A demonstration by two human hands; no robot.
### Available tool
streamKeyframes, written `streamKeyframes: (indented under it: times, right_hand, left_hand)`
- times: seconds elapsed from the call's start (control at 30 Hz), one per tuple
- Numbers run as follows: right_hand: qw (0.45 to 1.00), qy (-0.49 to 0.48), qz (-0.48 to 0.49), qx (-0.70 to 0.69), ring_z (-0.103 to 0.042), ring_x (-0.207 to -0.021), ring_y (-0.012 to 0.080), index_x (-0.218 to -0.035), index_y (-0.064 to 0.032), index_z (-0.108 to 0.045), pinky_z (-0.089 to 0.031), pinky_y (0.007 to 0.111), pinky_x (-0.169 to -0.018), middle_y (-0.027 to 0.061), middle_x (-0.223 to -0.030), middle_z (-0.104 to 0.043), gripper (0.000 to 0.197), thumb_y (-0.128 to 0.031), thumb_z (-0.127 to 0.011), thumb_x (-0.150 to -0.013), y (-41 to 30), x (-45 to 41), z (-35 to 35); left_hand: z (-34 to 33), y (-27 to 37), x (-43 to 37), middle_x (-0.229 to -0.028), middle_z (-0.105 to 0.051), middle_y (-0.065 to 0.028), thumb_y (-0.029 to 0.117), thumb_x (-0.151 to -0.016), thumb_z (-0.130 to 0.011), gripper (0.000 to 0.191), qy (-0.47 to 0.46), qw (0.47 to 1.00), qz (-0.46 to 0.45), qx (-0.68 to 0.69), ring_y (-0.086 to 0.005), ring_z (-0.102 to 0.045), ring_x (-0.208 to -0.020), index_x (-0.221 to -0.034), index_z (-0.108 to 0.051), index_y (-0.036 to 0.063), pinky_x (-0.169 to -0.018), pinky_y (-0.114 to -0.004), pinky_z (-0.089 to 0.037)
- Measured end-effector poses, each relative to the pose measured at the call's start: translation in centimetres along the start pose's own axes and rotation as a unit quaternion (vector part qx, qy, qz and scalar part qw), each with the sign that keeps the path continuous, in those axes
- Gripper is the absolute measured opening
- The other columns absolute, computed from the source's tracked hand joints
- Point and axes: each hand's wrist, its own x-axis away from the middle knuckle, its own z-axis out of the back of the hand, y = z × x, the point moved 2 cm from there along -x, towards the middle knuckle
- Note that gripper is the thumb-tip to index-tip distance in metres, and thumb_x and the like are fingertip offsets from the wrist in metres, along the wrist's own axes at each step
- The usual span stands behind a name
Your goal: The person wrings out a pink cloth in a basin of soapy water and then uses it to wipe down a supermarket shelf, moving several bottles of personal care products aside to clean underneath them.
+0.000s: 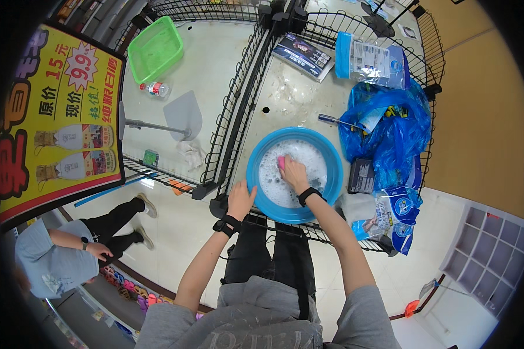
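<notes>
A blue plastic basin (337, 174) stands on the pale display shelf before me, filled with foamy, soapy water (273, 192). My right hand (295, 174) reaches into the basin and grips a pink object (281, 162), perhaps a sponge or cloth; most of it is hidden by the fingers. My left hand (241, 200) rests at the basin's left rim, its palm down and the thumb against the outside. It appears to hold nothing. Both wrists wear black bands.
Right of the basin lie a blue plastic bag (386, 131), a screwdriver (328, 118), a dark box (361, 176) and wipes packaging (397, 209). Wire racks (233, 113) divide the shelves. Leftward are a green basket (156, 49), a bottle (156, 89), a sign (65, 118) and another person (61, 257).
</notes>
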Motion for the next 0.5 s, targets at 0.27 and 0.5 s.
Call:
streamKeyframes:
  times: [0.27,0.5]
  right_hand:
    - [0.998,0.049,0.041,-0.017,-0.052,-0.103,0.0390,-0.125,0.0026,-0.036,-0.044,0.046,-0.087,0.0281,-0.119,-0.048,0.064,-0.018,-0.066,-0.072,-1.0,5.0,4.5]
    - [0.968,0.080,-0.004,0.237,-0.045,-0.114,0.0379,-0.124,-0.0030,-0.046,-0.037,0.049,-0.096,0.0191,-0.131,-0.043,0.059,-0.023,-0.065,-0.072,-0.9,7.7,1.0]
  left_hand:
    - [0.1,-0.3,0.1,-0.090,-0.058,-0.0224,0.029,-0.086,-0.058,0.037,-0.013,1.000,0.022,-0.002,-0.0387,-0.055,-0.089,-0.098,-0.051,-0.0043,-0.078,-0.046,-0.045]
    - [0.1,-0.1,0.3,-0.089,-0.057,-0.0247,0.027,-0.086,-0.060,0.035,0.013,1.000,0.018,0.018,-0.0417,-0.055,-0.085,-0.097,-0.050,-0.0044,-0.074,-0.047,-0.045]
